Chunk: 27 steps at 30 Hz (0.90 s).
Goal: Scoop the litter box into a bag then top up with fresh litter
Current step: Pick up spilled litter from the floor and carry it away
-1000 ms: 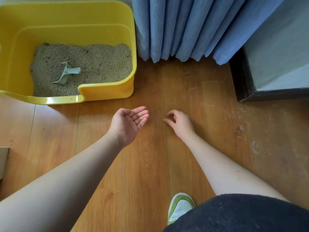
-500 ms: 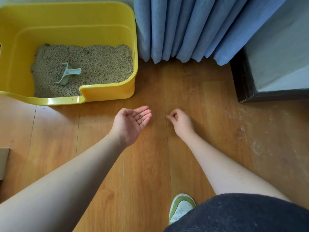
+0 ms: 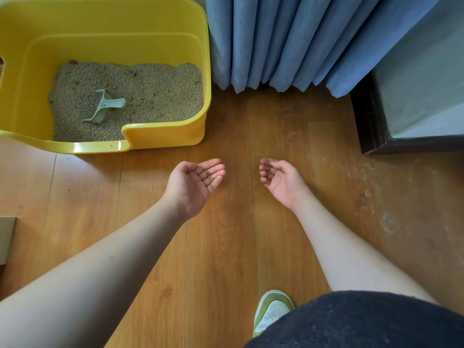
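I count one yellow litter box (image 3: 165, 136) on the floor (image 3: 221, 247) at far left, with one pale green scoop (image 3: 104, 108) lying on its litter (image 3: 155, 94). My left hand (image 3: 194, 183) is palm up, fingers relaxed, a few grains resting on them. My right hand (image 3: 281, 180) is cupped loosely, gripping nothing. The box sits far-left of both hands, apart from them.

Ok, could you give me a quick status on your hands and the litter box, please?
Left hand open, palm up, a few granules on it. Right hand open, loosely cupped. Scoop lies in the litter box. No bag in view.
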Each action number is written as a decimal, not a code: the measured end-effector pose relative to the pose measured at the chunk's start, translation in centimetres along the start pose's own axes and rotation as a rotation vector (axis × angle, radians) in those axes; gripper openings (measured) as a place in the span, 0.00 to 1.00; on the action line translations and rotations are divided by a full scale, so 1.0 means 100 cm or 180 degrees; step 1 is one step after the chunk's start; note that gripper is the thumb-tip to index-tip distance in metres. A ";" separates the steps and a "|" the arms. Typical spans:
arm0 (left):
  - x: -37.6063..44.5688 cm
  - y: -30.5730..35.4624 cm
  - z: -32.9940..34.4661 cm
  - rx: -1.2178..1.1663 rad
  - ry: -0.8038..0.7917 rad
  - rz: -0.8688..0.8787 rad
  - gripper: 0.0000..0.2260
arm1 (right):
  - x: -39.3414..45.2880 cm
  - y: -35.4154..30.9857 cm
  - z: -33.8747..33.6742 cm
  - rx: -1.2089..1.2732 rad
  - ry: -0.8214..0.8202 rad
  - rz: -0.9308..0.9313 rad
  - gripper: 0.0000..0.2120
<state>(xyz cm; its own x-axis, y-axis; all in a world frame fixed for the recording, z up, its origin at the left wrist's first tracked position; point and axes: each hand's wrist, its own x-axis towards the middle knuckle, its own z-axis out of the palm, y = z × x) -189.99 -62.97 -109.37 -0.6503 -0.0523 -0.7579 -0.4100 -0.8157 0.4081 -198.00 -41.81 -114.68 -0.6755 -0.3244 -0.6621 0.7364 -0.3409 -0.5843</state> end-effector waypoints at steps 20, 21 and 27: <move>-0.005 0.011 0.000 -0.0070 -0.0024 0.0083 0.22 | 0.024 0.022 0.014 -0.5140 0.0465 -0.1274 0.06; -0.004 0.009 0.002 -0.0069 -0.0034 0.0076 0.22 | 0.022 0.019 0.014 -0.5018 0.0460 -0.1254 0.05; -0.001 0.004 0.012 -0.0105 -0.0089 0.0028 0.23 | -0.003 -0.003 0.017 -0.0678 0.0266 -0.0244 0.07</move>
<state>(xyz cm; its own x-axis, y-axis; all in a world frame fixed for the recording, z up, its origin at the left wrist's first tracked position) -190.83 -62.65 -108.52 -0.6717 -0.0438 -0.7395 -0.3832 -0.8338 0.3975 -198.06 -43.15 -113.51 -0.7309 -0.2277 -0.6434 0.6802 -0.1650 -0.7142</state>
